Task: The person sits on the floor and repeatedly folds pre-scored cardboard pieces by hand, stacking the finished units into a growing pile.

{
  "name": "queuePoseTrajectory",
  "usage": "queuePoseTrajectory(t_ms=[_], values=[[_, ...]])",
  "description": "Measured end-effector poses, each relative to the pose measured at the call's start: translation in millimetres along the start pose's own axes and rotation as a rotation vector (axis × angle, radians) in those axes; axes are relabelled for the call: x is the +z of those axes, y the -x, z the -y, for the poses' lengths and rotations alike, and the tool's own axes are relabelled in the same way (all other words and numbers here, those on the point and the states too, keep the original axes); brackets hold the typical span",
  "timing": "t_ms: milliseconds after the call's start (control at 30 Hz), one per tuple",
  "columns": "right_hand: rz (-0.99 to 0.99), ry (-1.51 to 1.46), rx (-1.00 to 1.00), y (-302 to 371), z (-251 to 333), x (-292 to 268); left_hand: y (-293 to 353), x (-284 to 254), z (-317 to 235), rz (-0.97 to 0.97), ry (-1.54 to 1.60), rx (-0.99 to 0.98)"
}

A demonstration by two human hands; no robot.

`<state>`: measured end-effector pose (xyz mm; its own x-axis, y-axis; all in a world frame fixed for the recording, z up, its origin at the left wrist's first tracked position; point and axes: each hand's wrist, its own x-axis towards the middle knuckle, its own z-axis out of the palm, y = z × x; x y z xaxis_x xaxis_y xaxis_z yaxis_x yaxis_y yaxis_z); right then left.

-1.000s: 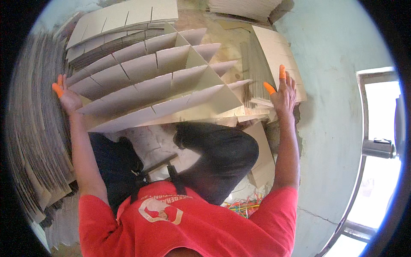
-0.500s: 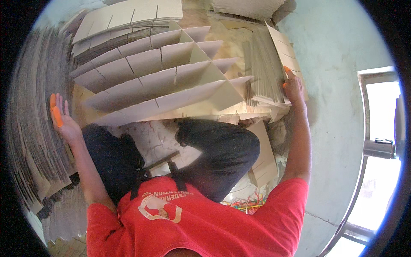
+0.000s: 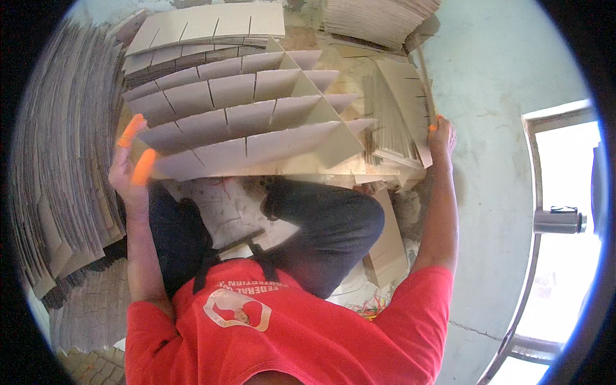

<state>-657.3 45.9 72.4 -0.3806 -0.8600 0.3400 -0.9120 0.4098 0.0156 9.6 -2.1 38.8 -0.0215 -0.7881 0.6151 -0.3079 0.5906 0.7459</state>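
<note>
Four long cardboard strips (image 3: pixel 256 117) stand on the board (image 3: pixel 289 169), joined by one crosspiece (image 3: pixel 346 141) toward their right ends; the slots (image 3: pixel 210 94) farther left are unfilled. The right hand (image 3: pixel 443 136) seems to pinch a card (image 3: pixel 425 77) (seen nearly edge-on) beside a stack (image 3: pixel 386 122); the left hand (image 3: pixel 128 172), loosely spread, holds nothing near the strips

The fisheye view looks steeply down from the person's head, close above the red shirt (image 3: pixel 321 337), facing forward across dark trousers (image 3: pixel 330 224) to slotted dividers (image 3: pixel 232 93).
</note>
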Motion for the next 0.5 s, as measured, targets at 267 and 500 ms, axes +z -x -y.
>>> queuePoseTrajectory(t_ms=[267,500], values=[[-0.203,-0.716,-0.310,0.9,153.4,-161.0,-15.2,68.0,-44.5,0.348,-0.304,0.244],[0.165,-0.994,-0.454,12.2,194.9,-177.4,-11.8,131.7,-27.6,0.577,-0.366,0.212]])
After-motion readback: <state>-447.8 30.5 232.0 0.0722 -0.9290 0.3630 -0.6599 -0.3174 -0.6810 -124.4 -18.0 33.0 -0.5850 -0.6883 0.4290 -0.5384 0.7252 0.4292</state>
